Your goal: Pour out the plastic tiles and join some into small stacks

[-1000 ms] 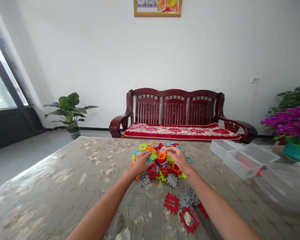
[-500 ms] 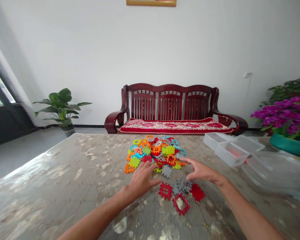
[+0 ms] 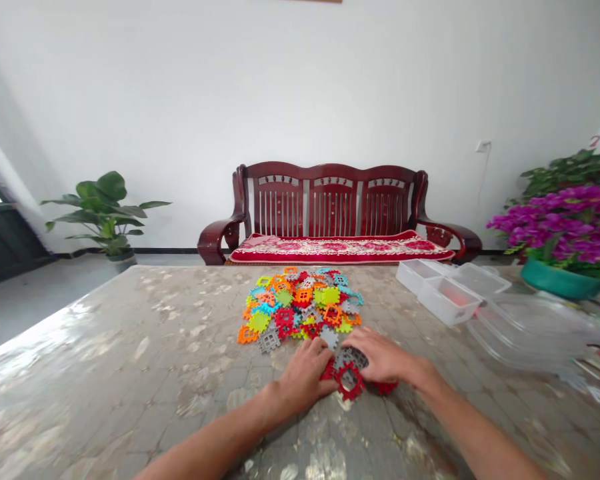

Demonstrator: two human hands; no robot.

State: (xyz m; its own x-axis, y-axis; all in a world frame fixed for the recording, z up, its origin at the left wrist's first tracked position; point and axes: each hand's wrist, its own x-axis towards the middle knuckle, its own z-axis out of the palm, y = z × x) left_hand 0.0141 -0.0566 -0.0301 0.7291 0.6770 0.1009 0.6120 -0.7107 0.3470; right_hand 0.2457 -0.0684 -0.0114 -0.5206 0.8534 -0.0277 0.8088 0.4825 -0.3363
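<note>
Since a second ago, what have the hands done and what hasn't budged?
Both hands came back from the big colourful pile toward the body. The left hand and right hand now close in on the small red and grey group, touching it from either side. The pile and the clear plastic boxes stayed as they were.

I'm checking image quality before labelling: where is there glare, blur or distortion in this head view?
Head view: window light from the left puts glare on the glossy table; the clear lid at the right edge is smeared and stretched; the left hand and right hand over the red and grey pieces are slightly soft; the bench is sharp.
</note>
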